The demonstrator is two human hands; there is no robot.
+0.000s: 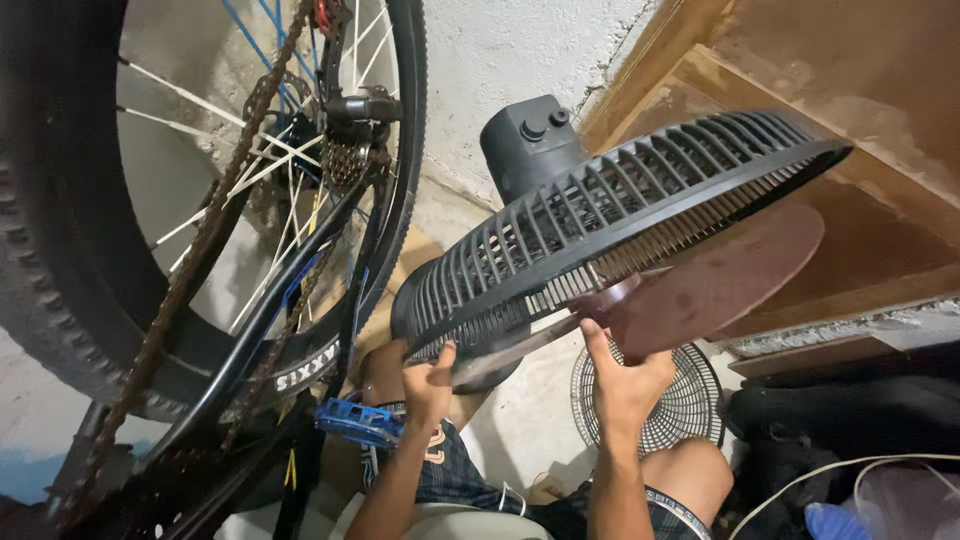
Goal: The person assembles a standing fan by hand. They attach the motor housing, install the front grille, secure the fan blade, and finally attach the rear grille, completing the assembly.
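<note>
Both hands are up at the underside of the fan, and I'll take them from the left. My left hand is curled around the lower edge of the dark fan guard, fingers bent over the rim and thumb up beside it, so it grips the guard itself. Further left stands a bicycle wheel with its rusty chain, and a blue pedal sits just beside my left wrist, apart from the hand.

My right hand is spread, with the fingers reaching up: the index finger lies along the base of the reddish-brown blade, near the hub where the blades meet. I read it as touching the blade, not pinching it.

The fan lies above and ahead of both hands, tilted, its guard running from low at the left to high at the right, with the motor housing behind and above it. The blade's long axis follows the same slant, away to the upper right. So the right hand is the nearer one to the blade and hub, while the left steadies the guard's low end.

Below the right hand, a pale front grille lies flat on the floor, separate from the fan.
</note>
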